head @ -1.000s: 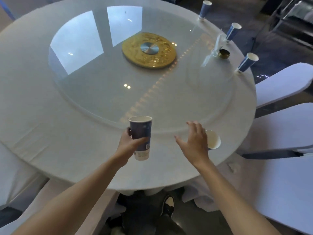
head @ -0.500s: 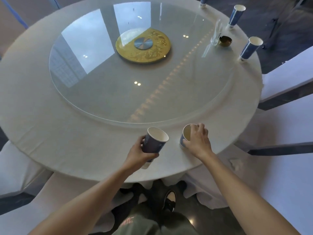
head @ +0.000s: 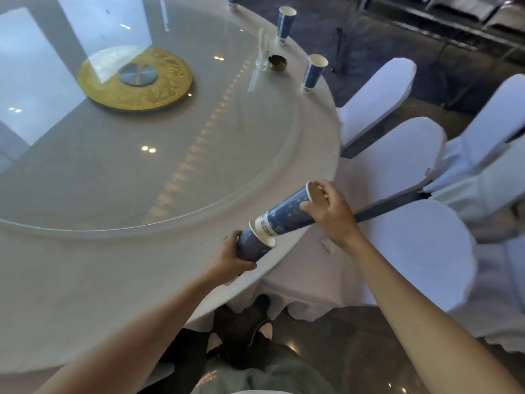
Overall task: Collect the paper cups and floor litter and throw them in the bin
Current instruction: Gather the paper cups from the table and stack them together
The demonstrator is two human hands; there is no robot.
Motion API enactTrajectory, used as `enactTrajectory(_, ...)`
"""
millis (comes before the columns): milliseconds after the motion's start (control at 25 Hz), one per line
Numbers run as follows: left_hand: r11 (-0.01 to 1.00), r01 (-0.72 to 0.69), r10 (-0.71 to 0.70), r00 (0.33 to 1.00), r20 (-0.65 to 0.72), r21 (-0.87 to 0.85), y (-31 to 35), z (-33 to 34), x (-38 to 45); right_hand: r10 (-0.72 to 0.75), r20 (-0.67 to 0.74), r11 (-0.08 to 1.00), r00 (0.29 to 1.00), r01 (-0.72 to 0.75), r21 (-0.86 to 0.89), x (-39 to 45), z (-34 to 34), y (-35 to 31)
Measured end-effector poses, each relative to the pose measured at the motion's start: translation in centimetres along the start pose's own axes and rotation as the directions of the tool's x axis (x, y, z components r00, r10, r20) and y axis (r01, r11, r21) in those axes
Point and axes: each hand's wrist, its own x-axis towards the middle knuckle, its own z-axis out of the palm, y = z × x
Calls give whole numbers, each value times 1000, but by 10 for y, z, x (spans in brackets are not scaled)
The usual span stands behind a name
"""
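Here, over the near rim of the round white-clothed table (head: 85,294), two blue paper cups were being brought together. The left hand (head: 227,261) was closed around the lower blue paper cup (head: 251,245), its white-rimmed mouth turned up and to the right. The right hand (head: 331,213) gripped the upper blue paper cup (head: 287,213) near its mouth, thumb on the wall and fingers (head: 324,186) hooked over the rim. That cup lay tilted, its long axis running from the right hand down and left toward the table's near rim, and its narrow white-banded base appeared just inside the mouth of the lower cup; how deep it sat could not be told. Nesting, then, likely called for a push along that slanted axis, with the right hand driving and the left bracing. Both hands were about equally close to the joint. Counted, two cups were in hand and two more blue paper cups stood upright along the table's far right rim, one nearer (head: 314,73) and one farther (head: 285,22); the base of what might be a third showed at the top edge. Between those two stood a small dark round dish (head: 277,62) and a clear glass piece (head: 262,52). No bin was visible, and no floor litter could be made out.
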Motion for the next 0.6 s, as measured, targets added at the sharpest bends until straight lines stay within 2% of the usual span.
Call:
enactTrajectory(320, 979, -197, 185, 965, 184, 48, 45, 82, 28, 96, 254, 995, 962, -84, -58, -34, -34, 75)
enactTrajectory(480, 977, -206, 191, 960, 204, 54, 70, 129, 44, 148, 340, 989, 929, -136, -58, -19, -48, 115)
enactTrajectory(600, 991, -135, 130, 976, 175, 17, 87, 172, 52, 178, 444, 983, 878, -178, -42, 4, -62, 154)
